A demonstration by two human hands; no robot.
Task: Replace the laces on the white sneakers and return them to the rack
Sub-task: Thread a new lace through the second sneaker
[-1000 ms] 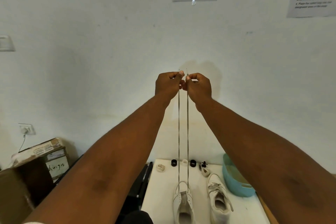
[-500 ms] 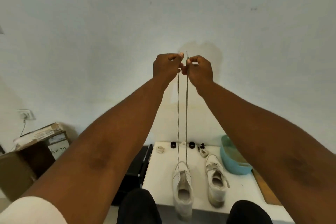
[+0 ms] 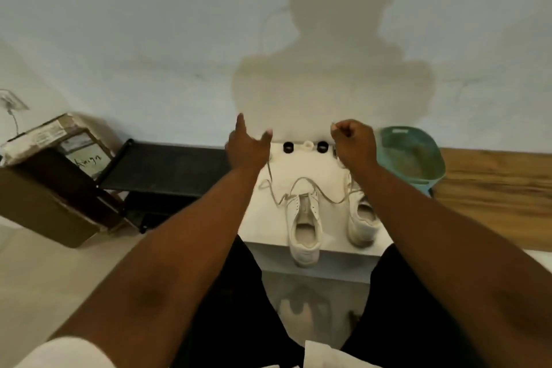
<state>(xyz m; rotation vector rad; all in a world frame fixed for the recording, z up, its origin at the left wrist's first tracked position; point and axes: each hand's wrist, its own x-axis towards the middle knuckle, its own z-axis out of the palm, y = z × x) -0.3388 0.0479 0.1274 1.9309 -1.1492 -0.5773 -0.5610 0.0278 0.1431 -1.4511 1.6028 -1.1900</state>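
both hands have dropped from high against the wall down to the far edge of the surface (image 3: 263, 218), and they have drawn apart; the lace that hung taut in two straight lines half a second ago now lies slack.

the left hand (image 3: 246, 148) sits at centre frame with its grip wide, fingers straight and thumb spread, holding nothing that can be seen. the right hand (image 3: 354, 142), just right of centre, is curled into a fist; a pale tip shows at its fingers, but whether that is the lace end cannot be told — it is too small and blurred.

the lace (image 3: 301, 188) loops loosely over the surface from the toe of the near sneaker (image 3: 303, 224), one strand running up towards the left hand, the other trailing right towards the second sneaker (image 3: 363, 222). both sneakers stand side by side, toes towards the wall; the right forearm hides the second one's toe and right edge.

along the wall edge of the surface sit two black rings (image 3: 288, 147) with a small white piece (image 3: 307, 145) between them; the right hand covers whatever lies just beyond. a teal basin (image 3: 412, 155) stands at the right, partly cut off by the arm. at the left of the frame are a black rack (image 3: 167, 167) and a cardboard box (image 3: 50, 176) — the writing on it is hard to make out.
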